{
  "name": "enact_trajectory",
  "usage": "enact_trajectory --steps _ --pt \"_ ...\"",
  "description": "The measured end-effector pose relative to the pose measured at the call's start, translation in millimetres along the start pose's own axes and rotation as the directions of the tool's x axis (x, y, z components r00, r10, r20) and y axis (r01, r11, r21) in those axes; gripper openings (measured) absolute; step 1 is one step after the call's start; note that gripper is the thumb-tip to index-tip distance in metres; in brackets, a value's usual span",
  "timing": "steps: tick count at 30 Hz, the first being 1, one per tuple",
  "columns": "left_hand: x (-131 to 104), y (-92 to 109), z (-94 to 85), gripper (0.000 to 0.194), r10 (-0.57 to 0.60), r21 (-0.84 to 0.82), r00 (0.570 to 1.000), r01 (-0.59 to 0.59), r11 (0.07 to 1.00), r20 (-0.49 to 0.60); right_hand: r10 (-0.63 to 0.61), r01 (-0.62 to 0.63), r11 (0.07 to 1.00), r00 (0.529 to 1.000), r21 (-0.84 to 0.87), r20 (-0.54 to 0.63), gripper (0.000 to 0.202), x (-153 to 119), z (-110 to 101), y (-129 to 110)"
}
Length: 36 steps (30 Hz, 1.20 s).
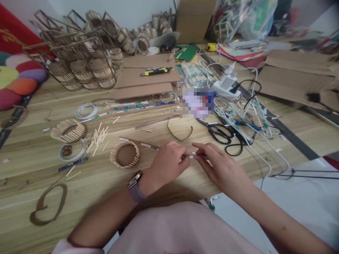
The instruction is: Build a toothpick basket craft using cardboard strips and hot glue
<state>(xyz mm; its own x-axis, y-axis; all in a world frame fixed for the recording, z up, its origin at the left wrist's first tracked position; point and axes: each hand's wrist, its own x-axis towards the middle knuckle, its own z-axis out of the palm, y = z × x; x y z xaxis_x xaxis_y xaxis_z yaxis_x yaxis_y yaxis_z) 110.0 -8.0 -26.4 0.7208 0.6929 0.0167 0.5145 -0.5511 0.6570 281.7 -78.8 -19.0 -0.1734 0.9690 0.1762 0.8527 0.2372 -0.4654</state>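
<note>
A thin brown cardboard strip (135, 141) with white patches on it runs across the table and under my left hand (168, 164), whose fingers are closed on it. My right hand (218, 164) pinches at the strip's other end, where a small white piece shows between the two hands. Just left of my left hand stands a ring of small wooden sticks around a cardboard base (127, 156). A second stick ring (69, 131) sits farther left, and loose sticks (98, 138) lie between them.
Black-handled scissors (219, 133) and white cables (254, 151) lie to the right near a power strip (226, 88). Tape rolls (86, 111) and a curled cardboard strip (50, 204) are on the left. Behind are a cutter (156, 71) on cardboard and finished stick lanterns (100, 72).
</note>
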Motion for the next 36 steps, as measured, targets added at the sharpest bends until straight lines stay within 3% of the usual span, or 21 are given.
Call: enact_trajectory --steps 7,10,13,16,23,25,27,28,31,33,36 --pt "-6 -2 8.8 0.013 0.058 -0.025 0.981 -0.064 0.998 -0.188 -0.069 0.067 0.998 0.994 -0.015 -0.087 0.018 -4 3 -2" --pt "-10 -5 13.0 0.014 0.127 0.036 0.951 -0.122 0.992 -0.281 -0.036 0.034 0.999 0.992 -0.017 -0.117 0.017 -4 3 -1" --pt "-13 -7 14.8 0.013 0.197 0.130 0.914 -0.160 0.979 -0.354 0.006 -0.004 0.999 0.998 0.034 -0.070 0.019 -5 2 -1" --pt "-16 -5 12.9 0.014 0.188 0.135 0.895 -0.145 0.980 -0.405 0.044 -0.036 0.991 0.997 0.129 -0.063 0.020 -7 1 -6" --pt "-18 -1 -4.1 0.019 0.043 -0.148 0.873 -0.130 0.980 -0.485 -0.004 0.044 0.995 0.921 0.094 -0.390 0.008 -21 15 -23" --pt "-19 -9 -15.1 0.018 -0.105 -0.231 0.810 -0.038 0.972 -0.577 -0.018 0.063 0.993 0.908 0.095 -0.419 0.010 -26 16 -19" --pt "-19 -17 -26.6 0.018 -0.273 -0.315 0.685 0.067 0.947 -0.676 -0.025 0.056 0.997 0.902 0.059 -0.431 0.009 -28 16 -11" --pt "-20 -19 -30.9 0.016 -0.262 -0.300 0.695 0.070 0.951 -0.669 -0.037 0.054 0.998 0.902 0.026 -0.430 0.008 -27 15 -6" --pt "-21 -19 -33.6 0.016 -0.050 -0.190 0.818 -0.073 0.979 -0.573 -0.147 0.129 0.989 0.908 -0.074 -0.392 0.010 -9 13 11" --pt "-22 -15 -28.6 0.019 0.029 -0.169 0.853 -0.136 0.976 -0.521 -0.235 0.201 0.971 0.890 -0.126 -0.392 0.011 14 16 21" --pt "-28 -12 -20.4 0.021 0.054 -0.178 0.893 -0.147 0.973 -0.446 -0.336 0.295 0.941 0.861 -0.164 -0.382 0.012 57 23 35"
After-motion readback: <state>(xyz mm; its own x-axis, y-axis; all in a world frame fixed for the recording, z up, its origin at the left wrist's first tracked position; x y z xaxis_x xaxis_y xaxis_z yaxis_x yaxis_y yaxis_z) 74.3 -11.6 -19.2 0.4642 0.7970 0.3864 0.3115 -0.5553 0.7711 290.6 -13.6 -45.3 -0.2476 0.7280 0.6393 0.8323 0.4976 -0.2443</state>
